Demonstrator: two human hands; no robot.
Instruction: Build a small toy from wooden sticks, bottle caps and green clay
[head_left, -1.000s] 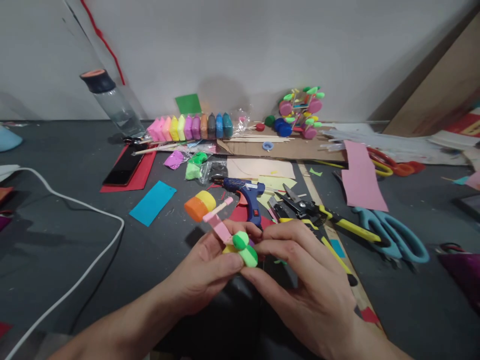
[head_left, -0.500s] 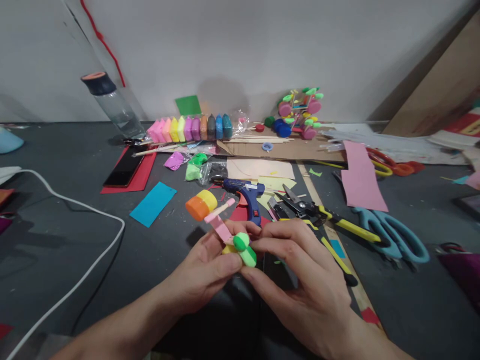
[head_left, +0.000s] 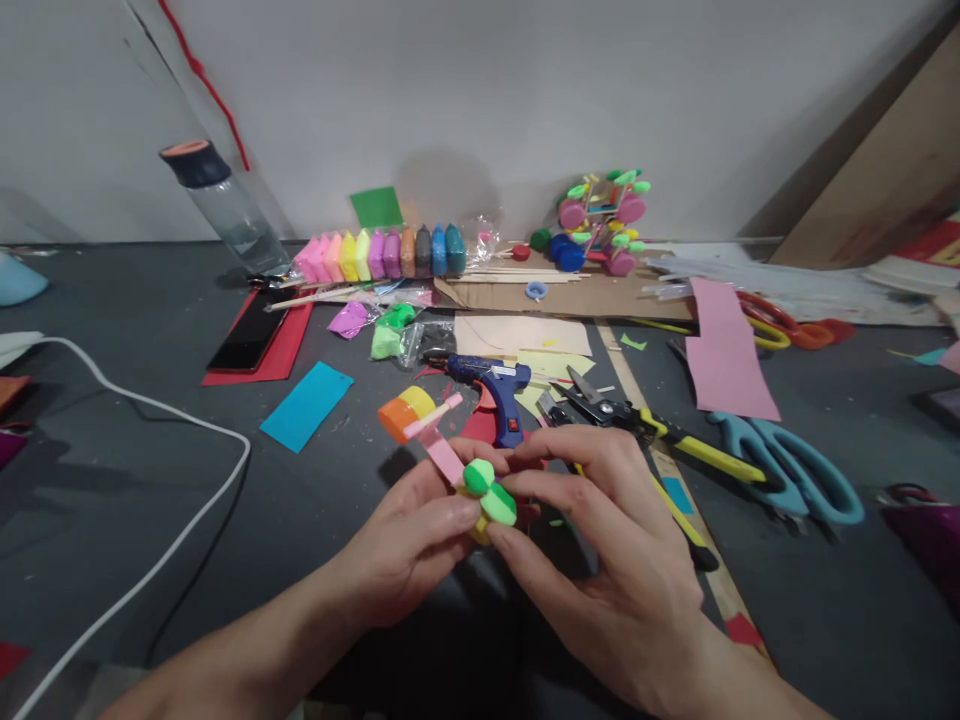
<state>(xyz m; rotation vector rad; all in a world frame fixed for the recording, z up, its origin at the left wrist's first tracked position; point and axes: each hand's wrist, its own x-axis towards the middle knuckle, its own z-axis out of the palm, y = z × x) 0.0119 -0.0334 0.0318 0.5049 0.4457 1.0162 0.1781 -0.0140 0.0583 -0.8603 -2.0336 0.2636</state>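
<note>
Between both hands is a small craft model [head_left: 444,458] with a pink strip body. A pink-wrapped stick crosses its far end, with orange and yellow round pieces [head_left: 406,413] beside the stick's left end. Bright green two-tone clay pieces [head_left: 489,492] sit at its near end, over a yellow part mostly covered by fingers. My left hand [head_left: 416,530] is closed, pinching the model from the left with its thumb by the green clay. My right hand [head_left: 607,540] is closed round the right side of the near end, fingertips and thumb at the green clay.
Beyond the hands lie a blue glue gun [head_left: 504,395], a black-and-yellow cutting tool [head_left: 637,420] and blue-handled scissors [head_left: 795,470]. Clay packs [head_left: 379,257], a bottle [head_left: 232,210] and similar colourful models [head_left: 604,220] line the wall. A white cable [head_left: 191,425] runs on the left.
The model has turned slightly in my fingers; the green clay has tilted and more of the yellow part shows below it. Both hands keep their grip.
</note>
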